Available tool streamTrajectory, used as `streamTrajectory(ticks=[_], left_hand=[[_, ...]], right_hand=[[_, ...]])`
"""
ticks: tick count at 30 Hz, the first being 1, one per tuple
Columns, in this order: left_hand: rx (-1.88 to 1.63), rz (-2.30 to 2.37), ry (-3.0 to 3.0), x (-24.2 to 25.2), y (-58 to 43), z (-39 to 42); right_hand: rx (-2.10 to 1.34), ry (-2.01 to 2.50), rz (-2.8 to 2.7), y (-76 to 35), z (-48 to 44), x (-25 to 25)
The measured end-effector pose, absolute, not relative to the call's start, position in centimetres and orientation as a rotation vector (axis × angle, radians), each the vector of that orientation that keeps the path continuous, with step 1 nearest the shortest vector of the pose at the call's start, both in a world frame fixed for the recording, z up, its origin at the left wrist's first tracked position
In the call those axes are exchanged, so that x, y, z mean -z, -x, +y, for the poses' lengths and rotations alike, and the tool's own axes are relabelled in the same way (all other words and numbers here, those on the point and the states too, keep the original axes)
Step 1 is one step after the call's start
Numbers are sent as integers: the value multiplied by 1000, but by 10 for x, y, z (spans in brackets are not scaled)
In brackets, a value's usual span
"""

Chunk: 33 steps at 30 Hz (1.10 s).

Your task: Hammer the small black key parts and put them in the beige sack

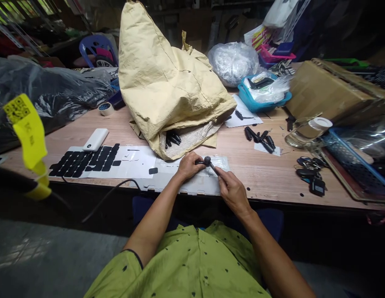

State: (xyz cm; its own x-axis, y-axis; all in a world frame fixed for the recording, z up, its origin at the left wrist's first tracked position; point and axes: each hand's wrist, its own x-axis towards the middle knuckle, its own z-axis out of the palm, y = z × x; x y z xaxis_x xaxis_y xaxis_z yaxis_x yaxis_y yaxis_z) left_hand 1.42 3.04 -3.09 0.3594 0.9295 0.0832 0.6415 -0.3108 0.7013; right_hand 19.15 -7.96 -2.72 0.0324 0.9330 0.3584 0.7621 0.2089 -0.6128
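Note:
My left hand (pixel 188 165) is closed around a small black part with a round ball end (pixel 207 160), held just above the table's front edge. My right hand (pixel 231 190) pinches the same part's thin stem from the right. Under both hands lies a white sheet with a clear plastic film (pixel 195 182). To the left, a white sheet (pixel 130 162) carries several black adhesive pads (pixel 86 160). Behind my hands a large yellow woven sack (pixel 167 82) lies open, with more black parts (pixel 173 138) in its mouth.
A white power bank (pixel 95 139) and tape roll (pixel 105 109) sit at left. Loose black parts (pixel 260 138), a blue tray (pixel 262 95), a cardboard box (pixel 329 89), keys (pixel 310 174) and a blue basket (pixel 354 159) crowd the right. A yellow tag (pixel 27 132) hangs near left.

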Motion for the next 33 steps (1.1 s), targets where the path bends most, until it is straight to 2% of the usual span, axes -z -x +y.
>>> streamTrajectory(ticks=[4, 14, 24, 29, 33], left_hand=[[-652, 1336, -2071, 32, -13, 32], [-637, 1320, -2083, 31, -10, 32], [-638, 1255, -2105, 19, -4, 28], [-674, 947, -2122, 11, 6, -35], [-482, 655, -2098, 30, 17, -102]], right_hand=[[-214, 1661, -1695, -202, -70, 28], [298, 2046, -1678, -252, -15, 44], [361, 2084, -1687, -246, -14, 46], [363, 2115, -1689, -246, -14, 46], [389, 2123, -1689, -246, -15, 47]])
